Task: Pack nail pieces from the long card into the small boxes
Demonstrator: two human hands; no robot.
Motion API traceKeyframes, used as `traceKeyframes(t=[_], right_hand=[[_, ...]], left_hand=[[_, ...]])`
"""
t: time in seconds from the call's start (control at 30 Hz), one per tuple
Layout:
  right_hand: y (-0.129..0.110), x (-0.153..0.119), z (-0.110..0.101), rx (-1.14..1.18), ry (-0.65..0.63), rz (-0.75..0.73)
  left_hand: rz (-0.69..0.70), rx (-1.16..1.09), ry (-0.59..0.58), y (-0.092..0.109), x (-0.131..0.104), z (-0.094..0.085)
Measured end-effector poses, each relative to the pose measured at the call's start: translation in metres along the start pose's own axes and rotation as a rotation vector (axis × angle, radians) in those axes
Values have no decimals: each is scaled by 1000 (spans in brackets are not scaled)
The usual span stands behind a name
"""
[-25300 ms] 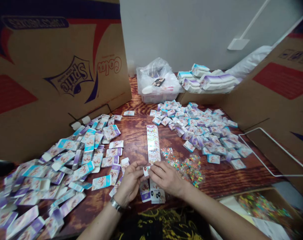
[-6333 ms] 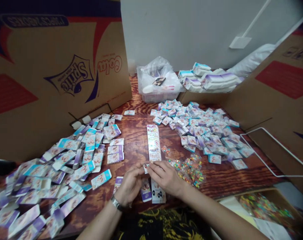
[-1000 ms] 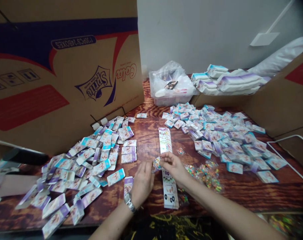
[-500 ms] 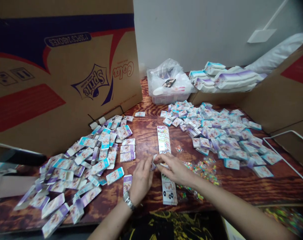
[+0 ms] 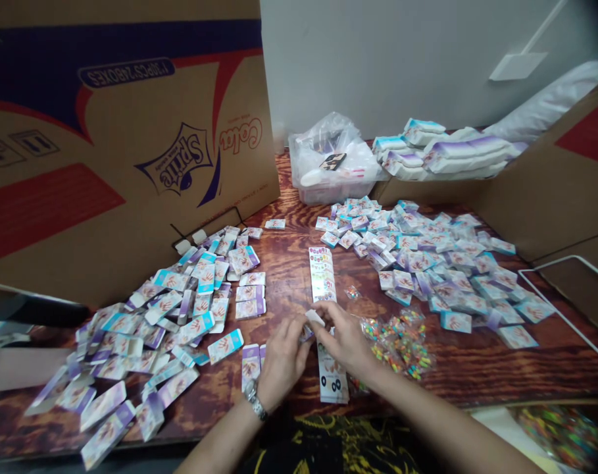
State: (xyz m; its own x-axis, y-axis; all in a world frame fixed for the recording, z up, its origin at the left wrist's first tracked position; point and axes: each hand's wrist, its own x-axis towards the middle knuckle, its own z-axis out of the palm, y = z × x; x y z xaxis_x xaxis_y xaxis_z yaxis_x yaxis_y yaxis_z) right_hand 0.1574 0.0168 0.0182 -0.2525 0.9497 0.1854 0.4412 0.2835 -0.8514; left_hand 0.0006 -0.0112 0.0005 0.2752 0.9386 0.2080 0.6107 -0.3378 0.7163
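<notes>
Between my two hands is a small paper box (image 5: 315,318), with its white end flap showing and most of its body covered by fingers. My left hand (image 5: 283,359), with a watch at the wrist, is closed around its left side. My right hand (image 5: 345,342) pinches at the flap end from the right. Under and behind the hands lie printed leaflet strips (image 5: 322,280), partly hidden. Small clear packets of colourful candy (image 5: 404,339) are heaped beside my right forearm, and a single packet (image 5: 351,291) lies apart, near the strips.
Flat, open-ended small boxes (image 5: 200,289) are piled on the left. Filled-looking boxes (image 5: 447,263) are heaped on the right. A large carton (image 5: 131,131) stands back left, a plastic tub (image 5: 335,187) at the back, and another carton (image 5: 560,191) on the right.
My fingers have shifted on the small box, and its white flap now shows more clearly. Both hands have stayed in about the same place over the strips.
</notes>
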Motion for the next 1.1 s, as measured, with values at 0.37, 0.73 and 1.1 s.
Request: traceKeyframes(t=[0.37, 0.73, 1.1], right_hand=[[0, 1, 20, 521, 87, 335], [-10, -8, 20, 28, 126, 24], [14, -9, 20, 353, 91, 212]], left_hand=[[28, 207, 102, -10, -6, 11], [47, 449, 68, -6, -3, 15], [82, 329, -13, 0, 3, 17]])
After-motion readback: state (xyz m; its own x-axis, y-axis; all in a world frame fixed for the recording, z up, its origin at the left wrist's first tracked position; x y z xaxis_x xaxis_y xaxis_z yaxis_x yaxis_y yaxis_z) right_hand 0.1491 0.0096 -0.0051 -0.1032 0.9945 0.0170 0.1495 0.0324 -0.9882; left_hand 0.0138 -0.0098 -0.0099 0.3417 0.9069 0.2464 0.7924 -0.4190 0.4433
